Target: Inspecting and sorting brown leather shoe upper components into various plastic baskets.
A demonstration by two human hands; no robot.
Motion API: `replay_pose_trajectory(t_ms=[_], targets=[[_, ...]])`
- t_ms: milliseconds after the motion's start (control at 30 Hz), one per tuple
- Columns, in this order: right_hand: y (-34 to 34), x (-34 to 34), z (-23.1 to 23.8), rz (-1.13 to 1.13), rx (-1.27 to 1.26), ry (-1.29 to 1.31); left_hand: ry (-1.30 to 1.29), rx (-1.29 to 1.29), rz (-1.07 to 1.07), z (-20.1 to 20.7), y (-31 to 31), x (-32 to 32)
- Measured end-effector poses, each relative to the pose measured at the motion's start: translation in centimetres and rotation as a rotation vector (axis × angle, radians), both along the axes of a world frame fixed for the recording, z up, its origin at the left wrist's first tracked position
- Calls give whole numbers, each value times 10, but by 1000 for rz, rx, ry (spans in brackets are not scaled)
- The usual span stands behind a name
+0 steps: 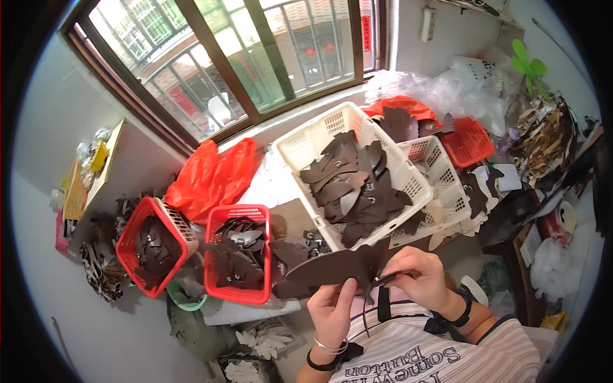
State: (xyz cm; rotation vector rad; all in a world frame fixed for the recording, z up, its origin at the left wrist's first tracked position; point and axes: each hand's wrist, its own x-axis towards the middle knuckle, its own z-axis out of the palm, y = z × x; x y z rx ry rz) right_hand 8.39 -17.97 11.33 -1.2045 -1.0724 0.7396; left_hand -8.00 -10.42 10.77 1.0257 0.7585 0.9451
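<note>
A large dark brown cut piece (325, 269), flat and leather-like with a rounded end, is held up in front of my chest. My left hand (333, 314) pinches its lower edge between thumb and fingers. On the other side, my right hand (423, 276) has its fingers closed on a narrow dark strip (387, 279) at the piece's edge. Whether strip and piece are joined I cannot tell. A thin cord-like end (365, 319) hangs below. Just beyond the held piece stands a white plastic basket (410, 175) with many similar brown pieces (354, 185), some with metal buckles.
Red baskets (268, 255) with brown pieces stand to the left, beside a red plastic bag (214, 179). A second white basket (440, 169) and a small red basket (469, 143) are at the right. Scraps (543, 140) pile by the right wall. A window (255, 64) is behind.
</note>
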Motion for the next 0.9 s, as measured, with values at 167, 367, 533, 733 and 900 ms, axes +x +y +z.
replay_pose_trajectory(t_ms=[167, 367, 533, 733, 900], targets=[[-8, 29, -19, 102, -8, 486, 25, -14, -33, 6, -16, 18], [-8, 47, -31, 156, -2, 524, 131, 101, -25, 2, -25, 31], [2, 55, -29, 238, 14, 451, 276, 243, 63, 4, -26, 31], [13, 58, -33, 294, 61, 550, 437, 350, 116, 11, -31, 32], [20, 60, -29, 393, 18, 753, 316, 260, 96, 5, -32, 36]])
